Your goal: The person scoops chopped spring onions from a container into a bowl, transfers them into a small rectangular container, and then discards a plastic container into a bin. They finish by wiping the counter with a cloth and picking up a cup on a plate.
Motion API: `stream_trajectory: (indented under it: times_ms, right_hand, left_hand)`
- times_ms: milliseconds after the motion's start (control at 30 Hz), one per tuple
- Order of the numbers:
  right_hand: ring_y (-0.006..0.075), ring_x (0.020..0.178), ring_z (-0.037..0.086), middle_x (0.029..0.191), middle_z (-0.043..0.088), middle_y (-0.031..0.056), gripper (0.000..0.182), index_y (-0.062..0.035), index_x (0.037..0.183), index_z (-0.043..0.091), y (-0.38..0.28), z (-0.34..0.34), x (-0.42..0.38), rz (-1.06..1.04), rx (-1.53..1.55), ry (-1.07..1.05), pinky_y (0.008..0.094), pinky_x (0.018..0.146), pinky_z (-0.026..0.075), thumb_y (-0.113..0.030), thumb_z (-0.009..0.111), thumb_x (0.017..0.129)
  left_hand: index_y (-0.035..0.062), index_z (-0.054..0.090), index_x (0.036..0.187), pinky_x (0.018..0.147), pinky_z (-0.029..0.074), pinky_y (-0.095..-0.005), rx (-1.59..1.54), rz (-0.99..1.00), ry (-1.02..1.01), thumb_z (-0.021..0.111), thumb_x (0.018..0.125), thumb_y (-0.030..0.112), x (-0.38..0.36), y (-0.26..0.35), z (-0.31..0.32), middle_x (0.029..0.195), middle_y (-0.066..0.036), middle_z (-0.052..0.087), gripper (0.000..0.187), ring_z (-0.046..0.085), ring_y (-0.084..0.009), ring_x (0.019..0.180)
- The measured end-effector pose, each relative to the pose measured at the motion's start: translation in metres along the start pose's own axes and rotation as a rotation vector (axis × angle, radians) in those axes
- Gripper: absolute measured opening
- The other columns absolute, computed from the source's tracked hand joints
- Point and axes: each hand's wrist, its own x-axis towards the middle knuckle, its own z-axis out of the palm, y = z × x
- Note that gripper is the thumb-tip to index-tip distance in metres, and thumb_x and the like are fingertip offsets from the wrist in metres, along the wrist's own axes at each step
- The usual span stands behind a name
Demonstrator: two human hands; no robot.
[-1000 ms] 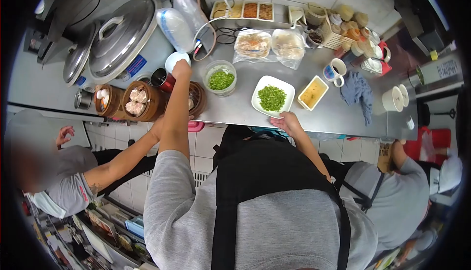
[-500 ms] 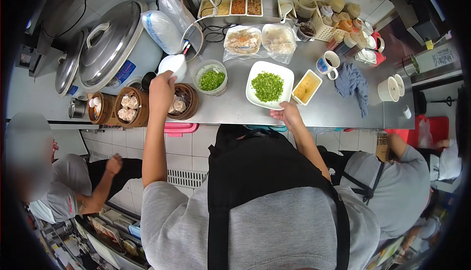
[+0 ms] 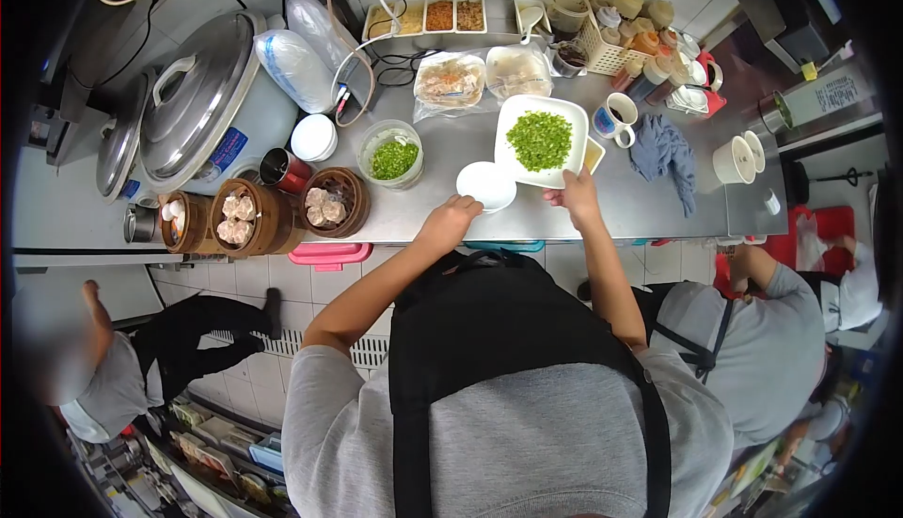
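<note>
My left hand [image 3: 451,221] pinches the near rim of a small white bowl [image 3: 486,187], which looks bare inside. Just right of that bowl, my right hand [image 3: 576,195] grips the near edge of a square white dish [image 3: 505,154] heaped with chopped green onion [image 3: 539,141]. The dish partly covers a small rectangular dish of yellowish sauce [image 3: 593,155]. A clear tub [image 3: 391,154] with more chopped green onion stands left of the bowl. Farther left are white bowls [image 3: 313,138], apparently stacked.
Bamboo steamers hold dumplings [image 3: 325,207] along the counter's left front. Behind them are a red-and-dark cup [image 3: 285,171] and a large lidded pot [image 3: 212,104]. A mug [image 3: 616,119], blue cloth [image 3: 662,156] and sauce bottles [image 3: 649,71] stand right. Co-workers are on both sides.
My left hand has come rightward from the white bowls, bringing one bowl beside the square dish. My right hand has shifted the dish right, partly over the sauce dish. The left co-worker has moved.
</note>
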Motion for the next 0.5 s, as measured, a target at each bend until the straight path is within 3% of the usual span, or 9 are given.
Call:
stream_trajectory:
  times_ms: [233, 333, 400, 500]
  right_hand:
    - [0.0181, 0.046, 0.058, 0.07, 0.058, 0.0147, 0.021, 0.0045, 0.106, 0.036, 0.031, 0.031, -0.002, -0.139, -0.184, 0.109, 0.0271, 0.037, 0.047, -0.009, 0.03, 0.091]
    - [0.0183, 0.045, 0.058, 0.067, 0.057, 0.0142, 0.019, 0.0047, 0.105, 0.037, 0.039, 0.04, 0.0, -0.185, -0.233, 0.143, 0.0275, 0.037, 0.047, -0.009, 0.031, 0.092]
    - [0.0183, 0.045, 0.058, 0.066, 0.057, 0.0137, 0.019, 0.0043, 0.105, 0.038, 0.04, 0.044, -0.001, -0.214, -0.345, 0.179, 0.0278, 0.037, 0.047, -0.008, 0.032, 0.092]
    - [0.0178, 0.045, 0.058, 0.064, 0.057, 0.013, 0.018, 0.0039, 0.105, 0.039, 0.039, 0.046, -0.003, -0.263, -0.408, 0.188, 0.0286, 0.038, 0.046, -0.007, 0.034, 0.092]
  left_hand:
    - [0.0031, 0.059, 0.091, 0.073, 0.049, -0.035, 0.087, 0.019, 0.051, 0.055, 0.076, 0.007, 0.002, -0.021, 0.037, 0.088, -0.01, 0.059, 0.016, 0.058, -0.0263, 0.085]
    - [0.0031, 0.059, 0.093, 0.073, 0.049, -0.0348, 0.093, -0.042, 0.098, 0.062, 0.074, 0.013, 0.003, -0.017, 0.039, 0.09, -0.01, 0.058, 0.021, 0.057, -0.0265, 0.087]
    - [0.0036, 0.059, 0.095, 0.073, 0.049, -0.0355, -0.067, -0.199, 0.096, 0.072, 0.068, 0.02, 0.008, -0.001, 0.02, 0.093, -0.01, 0.057, 0.034, 0.057, -0.0271, 0.089]
    - [0.0031, 0.056, 0.101, 0.077, 0.047, -0.0385, -0.097, -0.183, 0.269, 0.076, 0.063, 0.023, 0.018, 0.0, 0.017, 0.098, -0.012, 0.055, 0.047, 0.054, -0.0296, 0.094]
